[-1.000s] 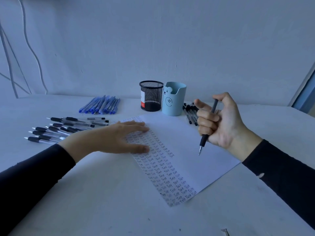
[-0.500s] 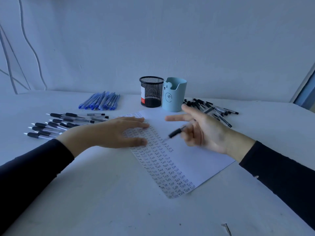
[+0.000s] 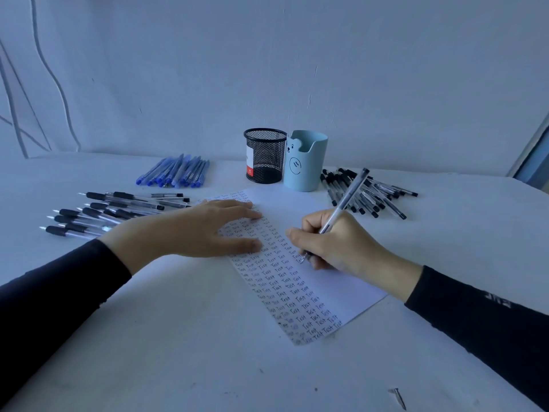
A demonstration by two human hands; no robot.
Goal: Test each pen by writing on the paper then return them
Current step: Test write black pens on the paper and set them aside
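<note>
Pen swung from a fist hold into a writing hold, nib now on the paper.

A second ago my right hand (image 3: pixel 341 245) clenched the pen (image 3: pixel 346 200) upright in a fist, clear of the paper (image 3: pixel 341 282), with the nib hanging below the grip. Half a second ago the fingers had spread and the pen lay nearly level among them, nib out to the left of the grip. Now the fingers pinch it low on the barrel, and the nib just below the grip meets the sheet beside the writing (image 3: pixel 279 263). The barrel slants up and away above the grip, and the hand has come down onto the sheet.
</note>
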